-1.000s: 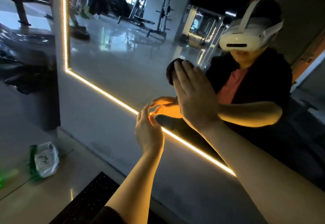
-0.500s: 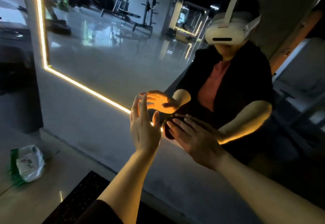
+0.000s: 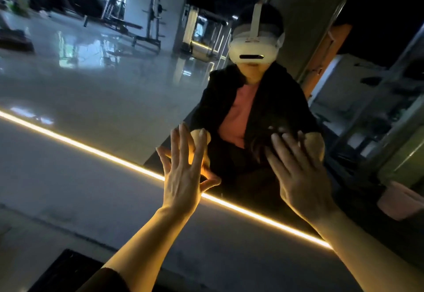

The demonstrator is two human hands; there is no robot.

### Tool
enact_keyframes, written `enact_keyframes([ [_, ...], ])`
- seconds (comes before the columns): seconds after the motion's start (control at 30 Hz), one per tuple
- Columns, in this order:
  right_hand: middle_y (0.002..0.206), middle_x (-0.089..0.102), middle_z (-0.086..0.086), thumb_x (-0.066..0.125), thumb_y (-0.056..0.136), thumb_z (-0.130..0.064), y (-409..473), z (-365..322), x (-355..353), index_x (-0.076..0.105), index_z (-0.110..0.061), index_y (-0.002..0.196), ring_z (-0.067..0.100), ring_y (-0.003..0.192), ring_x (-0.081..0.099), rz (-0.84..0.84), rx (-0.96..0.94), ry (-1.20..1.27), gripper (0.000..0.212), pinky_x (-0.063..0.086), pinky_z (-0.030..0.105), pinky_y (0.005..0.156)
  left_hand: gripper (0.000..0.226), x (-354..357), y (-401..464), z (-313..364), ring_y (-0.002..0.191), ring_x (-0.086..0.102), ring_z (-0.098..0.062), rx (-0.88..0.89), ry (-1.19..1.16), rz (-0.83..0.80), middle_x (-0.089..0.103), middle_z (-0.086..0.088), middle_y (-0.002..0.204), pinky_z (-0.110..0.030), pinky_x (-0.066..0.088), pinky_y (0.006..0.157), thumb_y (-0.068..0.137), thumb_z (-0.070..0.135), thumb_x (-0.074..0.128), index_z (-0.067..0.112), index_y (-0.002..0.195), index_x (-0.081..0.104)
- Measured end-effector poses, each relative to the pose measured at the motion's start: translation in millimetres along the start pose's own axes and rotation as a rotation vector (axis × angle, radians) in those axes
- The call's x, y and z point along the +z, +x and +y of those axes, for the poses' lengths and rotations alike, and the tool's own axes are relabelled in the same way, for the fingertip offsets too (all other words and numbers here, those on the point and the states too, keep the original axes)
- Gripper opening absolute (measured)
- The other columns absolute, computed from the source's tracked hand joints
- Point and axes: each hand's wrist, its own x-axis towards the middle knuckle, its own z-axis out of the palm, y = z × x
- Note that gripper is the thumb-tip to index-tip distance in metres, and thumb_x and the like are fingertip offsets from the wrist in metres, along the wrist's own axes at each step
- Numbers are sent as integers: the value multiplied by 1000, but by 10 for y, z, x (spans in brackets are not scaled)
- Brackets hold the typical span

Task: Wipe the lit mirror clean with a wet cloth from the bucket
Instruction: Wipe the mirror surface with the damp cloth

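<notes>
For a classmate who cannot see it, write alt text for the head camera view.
Two bare hands reach to a lit mirror: the right hand presses a dark cloth flat on the glass, the left hand is held open beside it. A glowing light strip crosses the mirror, which reflects the person wearing a white headset.

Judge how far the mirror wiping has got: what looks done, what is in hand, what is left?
Done: cloth fetched and on the mirror. In hand: right hand presses it flat above the light strip; left hand open beside. Left: cannot tell how much glass remains.
</notes>
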Motion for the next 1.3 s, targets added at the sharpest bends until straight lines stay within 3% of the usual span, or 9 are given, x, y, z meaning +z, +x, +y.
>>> enact_keyframes([
  [0.1,155,32,22,48,94,2,-31,163,-61,54,-1,135,39,145,30,101,220,47,41,29,58,114,129,-12,0,4,149,-9,-39,-6,44,-11,-16,-17,162,-72,10,112,62,51,84,21,157,1],
  [0.3,156,35,13,28,97,2,-160,268,-85,54,-10,138,32,146,30,-42,-127,35,50,29,51,116,126,-145,35,249,151,-5,-33,26,-55,87,-4,-14,163,-71,7,112,56,52,87,23,156,15],
  [0.5,157,33,17,68,90,-13,487,875,-461,49,-6,141,34,144,30,202,420,-53,55,26,48,117,115,-551,771,979,151,1,-32,408,19,113,2,-13,164,-63,-2,118,65,59,79,15,156,22],
  [0.63,159,23,13,46,93,-5,579,914,-407,47,-7,141,30,148,22,86,41,-14,48,21,48,120,121,-916,1431,1441,151,2,-30,609,129,159,6,-13,164,-53,-14,119,64,62,80,11,156,19],
  [0.7,158,29,13,49,92,-6,640,1251,-509,49,-7,141,29,147,27,81,-18,-68,49,26,50,118,127,-1105,1759,1631,151,1,-31,661,241,171,5,-14,164,-51,-19,117,63,67,78,9,156,14],
  [0.97,161,24,14,54,95,-14,1296,1612,-703,37,-6,149,31,149,22,357,569,72,57,27,56,117,145,-1340,2482,1767,143,-35,-26,603,427,59,-37,-8,155,-54,-25,111,62,79,65,22,139,-43],
  [1.07,158,29,15,56,85,-17,1443,1413,-745,42,-4,146,30,146,25,308,343,129,64,28,49,116,134,-1320,2437,1725,151,-12,-20,614,226,98,-12,-6,164,-54,7,122,67,73,68,17,154,-16],
  [1.17,152,36,18,60,90,-1,1638,1448,-930,47,-4,142,22,139,36,476,481,404,54,35,26,114,67,-1394,2305,1833,121,55,-13,496,-355,226,46,-4,143,-32,55,88,91,41,66,16,146,36],
  [1.3,120,53,4,50,98,-4,2100,1343,-1444,53,-7,126,-10,101,47,779,729,882,28,36,2,87,40,-1659,2155,2259,105,66,-6,287,-1060,-42,67,8,116,-34,58,86,99,43,48,36,138,46],
])
